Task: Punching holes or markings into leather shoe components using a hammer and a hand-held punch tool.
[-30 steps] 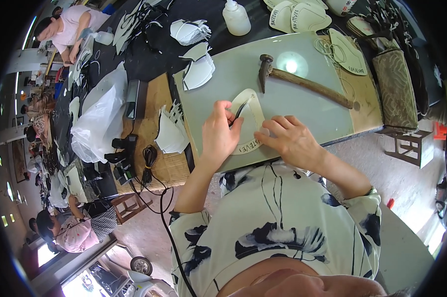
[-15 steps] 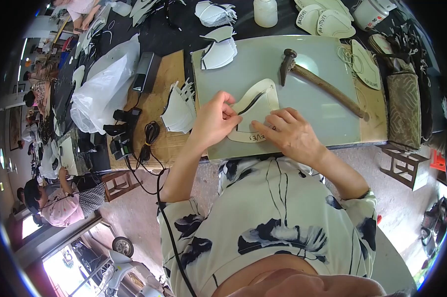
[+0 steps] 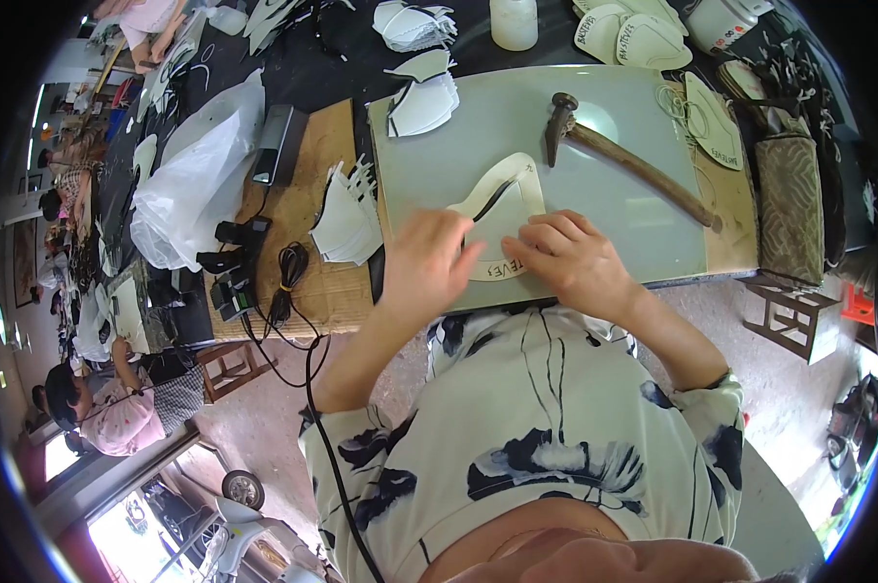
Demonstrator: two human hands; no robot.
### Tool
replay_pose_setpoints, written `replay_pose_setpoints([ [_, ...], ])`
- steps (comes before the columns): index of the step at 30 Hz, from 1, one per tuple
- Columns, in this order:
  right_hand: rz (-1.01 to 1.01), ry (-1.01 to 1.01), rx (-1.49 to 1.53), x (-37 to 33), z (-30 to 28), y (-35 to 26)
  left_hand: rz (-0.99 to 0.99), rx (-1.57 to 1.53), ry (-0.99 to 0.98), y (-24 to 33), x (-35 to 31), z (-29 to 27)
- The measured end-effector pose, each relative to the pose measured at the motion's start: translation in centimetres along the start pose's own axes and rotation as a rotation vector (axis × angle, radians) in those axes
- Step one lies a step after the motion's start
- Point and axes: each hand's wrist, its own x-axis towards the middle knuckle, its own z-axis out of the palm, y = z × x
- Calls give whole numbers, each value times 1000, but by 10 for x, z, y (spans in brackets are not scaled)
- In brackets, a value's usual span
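A cream, boot-shaped pattern template (image 3: 530, 185) lies on the pale green glassy board (image 3: 633, 243). A dark curved strip (image 3: 497, 201) runs along its inner curve, with a white piece partly visible inside it. Over the template's left edge is my left hand (image 3: 424, 270), smeared by motion. Its thumb stands apart from the fingers, and nothing shows between them. My right hand (image 3: 580, 262) rests on the template's lower right side, fingers bent and apart from the thumb, tips touching the surface. Beyond it lies a hammer (image 3: 633, 173) with a wooden handle.
Stacks of white cut pieces (image 3: 349, 219) stand left of the board, beside a coiled black cable (image 3: 291, 277) and a plastic bag (image 3: 201, 180). A white jar (image 3: 514, 24) and more templates (image 3: 653, 41) sit behind. Far left, a person (image 3: 118, 413) sits working.
My left hand has drawn back slightly to the left and down from the template, its pinch loosened. My right fingers have bunched a little closer. The template stays in place.
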Motion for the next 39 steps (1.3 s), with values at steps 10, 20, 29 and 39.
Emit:
replay_pose_setpoints([
  [10,-58,33,174,0,-18,12,328,-40,-88,9,-23,18],
  [20,72,55,-35,17,-6,34,7,-157,213,3,39,33],
  [29,89,-14,25,19,-11,42,175,78,219,3,37,44],
  [39,409,9,-67,35,-32,106,257,190,245,-3,34,50],
])
